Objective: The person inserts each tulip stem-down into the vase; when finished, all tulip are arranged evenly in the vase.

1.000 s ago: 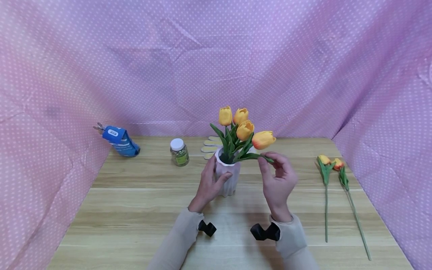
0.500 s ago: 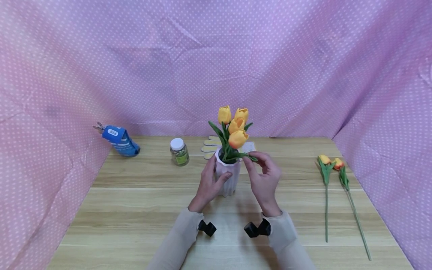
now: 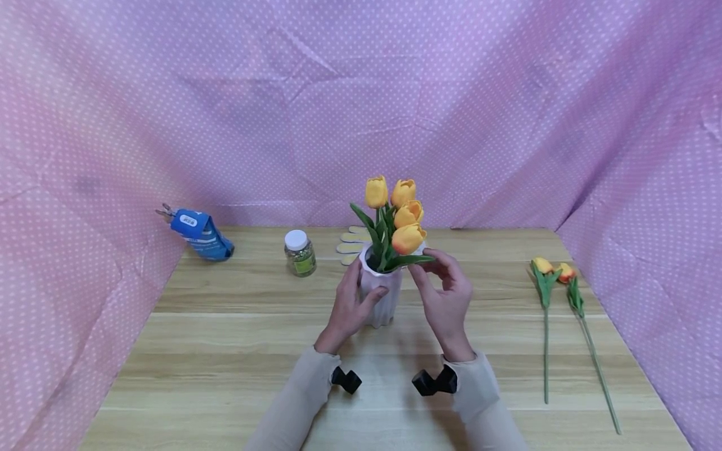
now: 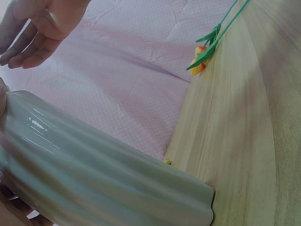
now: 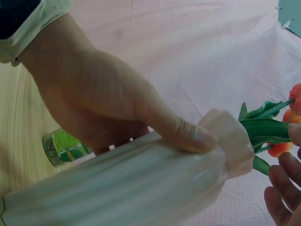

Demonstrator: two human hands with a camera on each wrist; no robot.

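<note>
A white fluted vase (image 3: 383, 300) stands on the table, holding several yellow-orange tulips (image 3: 408, 238) with green leaves. My left hand (image 3: 346, 307) grips the vase from the left, its thumb across the front just below the wavy rim, as the right wrist view shows. On the other side, my right hand (image 3: 448, 294) pinches a long tulip leaf (image 3: 410, 260) that sticks out to the right over the rim. In the right wrist view the leaf's end (image 5: 265, 129) reaches my right fingertips. Its other fingers are loosely bent.
Two loose tulips (image 3: 545, 338) lie on the right of the wooden table (image 3: 225, 376). Behind the vase is a glove with yellow fingers (image 3: 352, 238). Left of it stand a white-capped jar (image 3: 301, 254) and a clipped blue bag (image 3: 202, 235). Pink dotted cloth (image 3: 361, 94) surrounds the table.
My right hand moved left toward the vase with the leaf, then slightly back right. The front tulip head swung left, then partly back. My left hand and the vase stayed put.
</note>
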